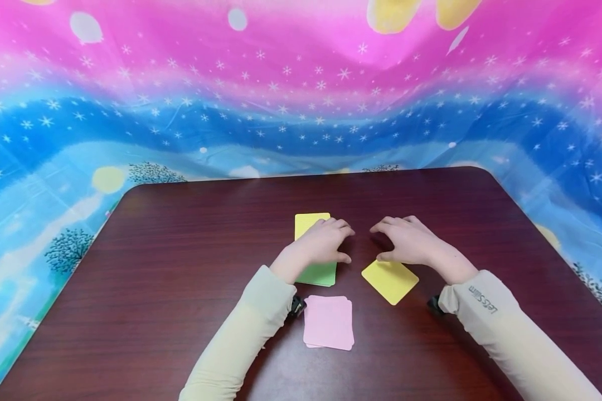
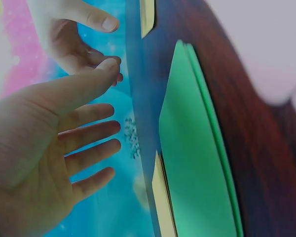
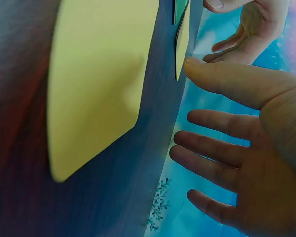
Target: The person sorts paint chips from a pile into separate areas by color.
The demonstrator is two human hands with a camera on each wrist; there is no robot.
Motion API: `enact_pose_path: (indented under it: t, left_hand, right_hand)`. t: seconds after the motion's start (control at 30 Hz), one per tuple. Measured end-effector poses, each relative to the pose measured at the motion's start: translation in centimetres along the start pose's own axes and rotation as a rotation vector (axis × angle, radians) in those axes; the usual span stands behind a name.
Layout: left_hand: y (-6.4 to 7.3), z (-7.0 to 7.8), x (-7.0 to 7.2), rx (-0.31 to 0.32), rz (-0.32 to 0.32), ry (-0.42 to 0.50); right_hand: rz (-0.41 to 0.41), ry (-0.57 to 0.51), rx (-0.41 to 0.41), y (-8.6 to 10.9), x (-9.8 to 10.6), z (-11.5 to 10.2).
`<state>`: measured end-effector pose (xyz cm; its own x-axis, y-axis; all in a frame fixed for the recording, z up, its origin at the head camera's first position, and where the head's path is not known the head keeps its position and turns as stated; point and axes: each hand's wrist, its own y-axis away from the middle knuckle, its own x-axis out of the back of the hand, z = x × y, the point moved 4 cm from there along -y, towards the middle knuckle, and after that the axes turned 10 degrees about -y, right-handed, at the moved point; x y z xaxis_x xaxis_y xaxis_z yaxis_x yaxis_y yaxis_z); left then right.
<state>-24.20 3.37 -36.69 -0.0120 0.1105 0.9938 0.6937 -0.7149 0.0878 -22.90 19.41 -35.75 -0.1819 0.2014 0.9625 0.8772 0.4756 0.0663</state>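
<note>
My left hand (image 1: 326,242) hovers over a yellow card stack (image 1: 310,223) and a green card stack (image 1: 318,275), hiding where the two meet. Its fingers are spread and hold nothing, as the left wrist view shows. My right hand (image 1: 408,240) is held above the table just behind a single-looking yellow card (image 1: 391,283), which lies turned at an angle. In the right wrist view the fingers (image 3: 212,165) are apart, with nothing between them and the thumb. Closer to me lies a slightly uneven pile of pink cards (image 1: 328,323).
Everything lies on a dark reddish-brown table (image 1: 190,267) with rounded far corners. A pink and blue patterned cloth (image 1: 301,122) hangs behind it and along its sides. Dark straps, partly hidden, sit at both wrists.
</note>
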Motion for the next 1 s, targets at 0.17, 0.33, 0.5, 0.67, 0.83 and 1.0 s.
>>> enact_pose_path:
  t: [0.17, 0.33, 0.5, 0.67, 0.83, 1.0]
  left_hand:
    - [-0.2, 1.2, 0.1, -0.038, -0.007, -0.022]
    - [-0.5, 2.3, 0.4, -0.059, -0.012, -0.048]
    - [-0.8, 3.5, 0.3, -0.086, -0.03, -0.07]
    - [-1.0, 4.6, -0.1, -0.104, -0.051, -0.089]
    - [-1.2, 5.3, -0.2, -0.124, -0.031, -0.111]
    - [-1.4, 5.7, -0.2, -0.14, -0.042, -0.125]
  right_hand:
    - [0.013, -0.013, -0.007, 1.2, -0.2, 0.6]
    - [0.035, -0.027, 0.012, 2.2, -0.3, 0.7]
    - [0.045, -0.034, -0.001, 3.1, -0.5, 0.8]
    - [0.051, -0.052, -0.011, 4.1, -0.7, 0.8]
    - [0.007, -0.056, -0.074, 5.1, -0.8, 0.7]
    - [-0.071, -0.054, -0.166, 5.8, -1.0, 0.7]
